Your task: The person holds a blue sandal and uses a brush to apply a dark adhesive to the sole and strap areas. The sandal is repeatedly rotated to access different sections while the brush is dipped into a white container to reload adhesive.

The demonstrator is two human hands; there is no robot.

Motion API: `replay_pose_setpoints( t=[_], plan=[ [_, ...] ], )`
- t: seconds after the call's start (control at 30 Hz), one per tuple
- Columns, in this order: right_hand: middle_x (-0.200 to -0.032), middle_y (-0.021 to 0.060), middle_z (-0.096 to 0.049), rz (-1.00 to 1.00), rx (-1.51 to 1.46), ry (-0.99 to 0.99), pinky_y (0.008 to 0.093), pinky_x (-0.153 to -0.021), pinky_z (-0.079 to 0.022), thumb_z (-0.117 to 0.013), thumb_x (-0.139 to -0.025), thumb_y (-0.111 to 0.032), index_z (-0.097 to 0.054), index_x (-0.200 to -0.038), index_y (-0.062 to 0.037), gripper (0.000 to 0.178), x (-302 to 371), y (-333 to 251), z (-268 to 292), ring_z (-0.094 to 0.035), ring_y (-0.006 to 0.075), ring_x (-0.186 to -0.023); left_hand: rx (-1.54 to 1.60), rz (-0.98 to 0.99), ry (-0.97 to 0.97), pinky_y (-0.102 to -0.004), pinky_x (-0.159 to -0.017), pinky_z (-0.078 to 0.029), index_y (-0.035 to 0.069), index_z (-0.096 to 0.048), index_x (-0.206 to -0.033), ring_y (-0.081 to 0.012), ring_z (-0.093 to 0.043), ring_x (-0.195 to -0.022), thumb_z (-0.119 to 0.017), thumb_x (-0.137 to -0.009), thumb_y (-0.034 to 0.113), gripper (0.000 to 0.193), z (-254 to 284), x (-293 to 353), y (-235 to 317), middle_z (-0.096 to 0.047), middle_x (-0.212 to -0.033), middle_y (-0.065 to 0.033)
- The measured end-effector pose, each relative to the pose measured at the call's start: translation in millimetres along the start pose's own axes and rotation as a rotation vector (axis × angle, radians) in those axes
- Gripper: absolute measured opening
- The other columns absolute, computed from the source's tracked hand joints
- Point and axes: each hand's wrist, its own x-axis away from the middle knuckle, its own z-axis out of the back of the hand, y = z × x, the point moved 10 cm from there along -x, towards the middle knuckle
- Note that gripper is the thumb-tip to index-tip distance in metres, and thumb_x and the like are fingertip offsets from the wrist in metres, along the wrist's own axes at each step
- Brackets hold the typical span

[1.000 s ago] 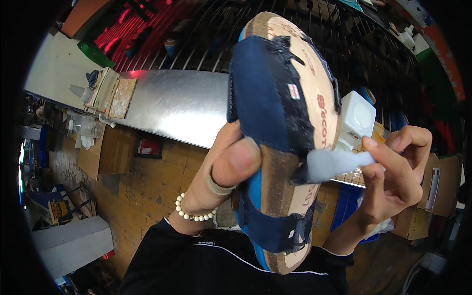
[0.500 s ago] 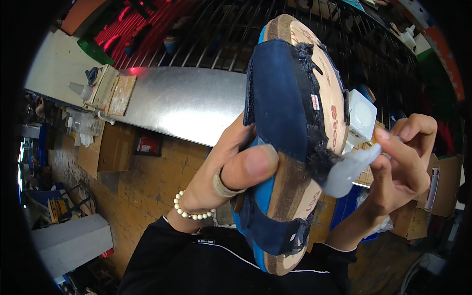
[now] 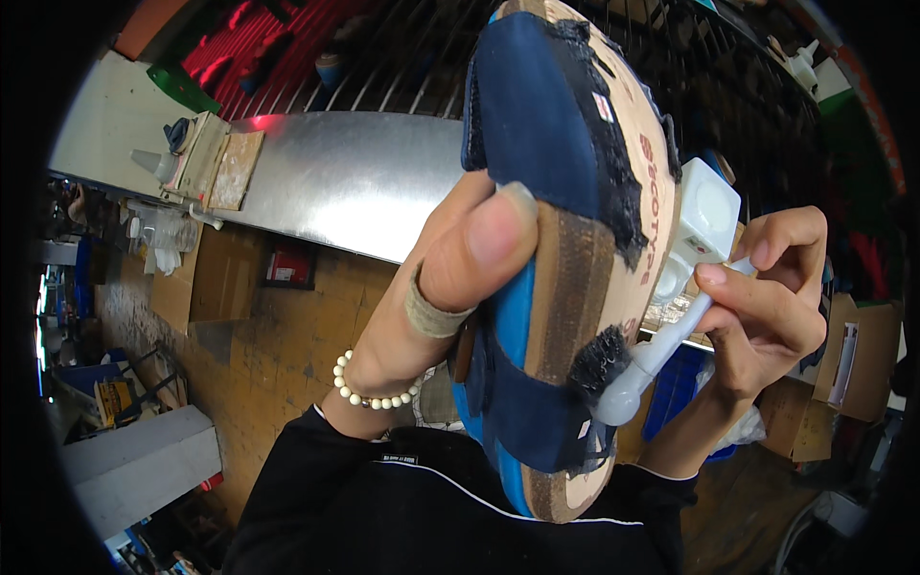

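Note:
My left hand [image 3: 465, 254] grips a half-made sandal [image 3: 565, 316] by its side, thumb along the brown edge. The sandal stands nearly on end, its pale underside facing right. Wide navy straps [image 3: 541, 125] wrap over it, their ragged black edges folded onto the underside. My right hand [image 3: 767, 297] pinches a brush [image 3: 661, 350] with a whitish, coated handle. Its black bristles touch the sandal near the lower strap's edge. A bandage [image 3: 431, 305] circles my left thumb. Fingertips behind the sandal are hidden.
Behind the sandal stands a white square container [image 3: 709, 206]. A metal tabletop [image 3: 335, 182] runs along the left, with a dark roller rack [image 3: 412, 67] beyond it under red light. Cardboard boxes [image 3: 225, 278] and a blue crate [image 3: 676, 388] stand lower down.
The brush has moved down and left from the upper strap's edge to the lower strap, and its bristles now show. The sandal has shifted slightly up and tilted.

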Motion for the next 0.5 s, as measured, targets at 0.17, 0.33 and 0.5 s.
replay_pose_setpoints(
  t=[0.17,0.33,0.5],
  plan=[
    [-0.093,0.0050,-0.043,-0.018,-0.085,-0.023,0.0274,-0.067,-0.034,-0.084,-0.066,-0.040,-0.078,-0.086,-0.0094,0.037,0,5,-4,-0.045,0.0177,-0.082,0.189,0.144,0.129,-0.0336,-0.096,-0.050,0.000,-0.048,-0.134,-0.0210,-0.061,-0.111,-0.055,-0.086,0.064,0.081,-17,4,-1,-0.061,-0.122,-0.0147],
    [-0.092,0.0047,-0.044,0.005,-0.133,-0.029,0.0278,-0.066,-0.034,-0.085,-0.065,-0.041,-0.079,-0.085,-0.0111,0.037,-1,7,-4,-0.045,0.0178,-0.082,0.267,0.216,0.253,-0.0332,-0.095,-0.051,0.000,-0.050,-0.133,-0.0201,-0.062,-0.109,-0.054,-0.088,0.064,0.078,-26,7,0,-0.063,-0.121,-0.0139],
    [-0.093,0.0038,-0.044,0.004,-0.154,-0.038,0.0288,-0.067,-0.034,-0.086,-0.062,-0.041,-0.079,-0.084,-0.0123,0.037,5,9,-5,-0.045,0.0179,-0.081,0.219,0.182,0.237,-0.0318,-0.095,-0.050,0.002,-0.051,-0.133,-0.0188,-0.062,-0.109,-0.052,-0.090,0.062,0.074,-18,-2,9,-0.063,-0.121,-0.0121]
  ],
)
